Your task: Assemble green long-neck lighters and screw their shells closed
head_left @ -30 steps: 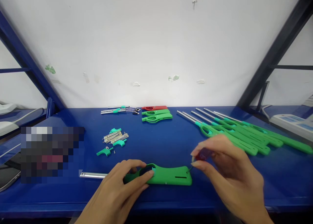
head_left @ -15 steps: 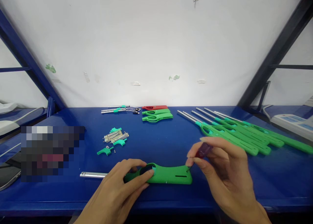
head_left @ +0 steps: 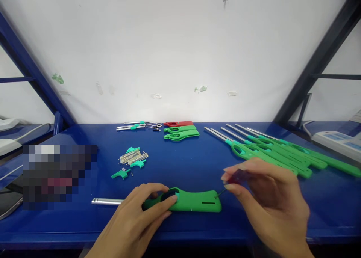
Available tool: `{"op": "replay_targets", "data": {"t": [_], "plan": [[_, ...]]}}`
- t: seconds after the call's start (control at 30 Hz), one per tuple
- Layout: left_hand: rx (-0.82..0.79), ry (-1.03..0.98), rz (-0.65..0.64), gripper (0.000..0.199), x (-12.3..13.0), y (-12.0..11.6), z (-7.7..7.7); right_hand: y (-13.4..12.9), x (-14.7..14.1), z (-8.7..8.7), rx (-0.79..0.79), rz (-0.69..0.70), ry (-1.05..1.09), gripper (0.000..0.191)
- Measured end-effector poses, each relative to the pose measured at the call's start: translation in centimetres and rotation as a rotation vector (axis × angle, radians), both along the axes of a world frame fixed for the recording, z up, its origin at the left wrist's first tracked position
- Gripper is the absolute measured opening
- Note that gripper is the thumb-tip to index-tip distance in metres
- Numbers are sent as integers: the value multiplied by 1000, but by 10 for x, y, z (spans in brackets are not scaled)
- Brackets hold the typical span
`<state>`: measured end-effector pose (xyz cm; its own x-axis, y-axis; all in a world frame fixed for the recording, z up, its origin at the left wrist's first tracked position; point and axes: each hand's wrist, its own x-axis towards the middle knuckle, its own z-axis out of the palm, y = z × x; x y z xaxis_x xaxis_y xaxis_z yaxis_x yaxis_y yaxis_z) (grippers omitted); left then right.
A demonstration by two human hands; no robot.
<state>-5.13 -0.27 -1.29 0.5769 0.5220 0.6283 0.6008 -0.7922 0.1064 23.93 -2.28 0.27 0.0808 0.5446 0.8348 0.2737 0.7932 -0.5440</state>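
A green long-nosed gas lighter (head_left: 197, 201) lies along the front of the blue table, its metal tube pointing left. My left hand (head_left: 138, 209) is closed around it near the trigger opening, thumb over the turquoise trigger. A small screwdriver (head_left: 237, 176) with a dark red, see-through handle is pinched in the fingertips of my right hand (head_left: 267, 198). Its thin shaft slants down to the left, and the tip is at the small hole in the lighter's right end. How deep the tip sits I cannot tell.
Several green lighters (head_left: 267, 153) lie fanned out at right. Behind are red (head_left: 180, 123) and green handle shells (head_left: 184, 134), with metal tubes (head_left: 131, 128) beside them. Loose turquoise triggers (head_left: 120, 174) and small clear-and-metal parts (head_left: 129, 156) lie left of centre. A blurred patch covers the far left.
My right hand has shifted right with the screwdriver, whose shaft now leans lower and shows more of its length. My left hand and the lighter stay put.
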Motion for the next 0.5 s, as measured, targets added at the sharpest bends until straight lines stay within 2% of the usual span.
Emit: {"op": "replay_targets", "data": {"t": [0.2, 0.37, 0.5], "plan": [[-17, -10, 5, 33, 0, 0, 0, -1, 2, -5, -76, 42, -116, 59], [-44, -18, 12, 32, 1, -1, -3, 5, 2, -1, -28, 30, -86, 61], [-10, -9, 1, 32, 2, -1, -1, 2, 1, -3, -48, 24, -96, 63]]}}
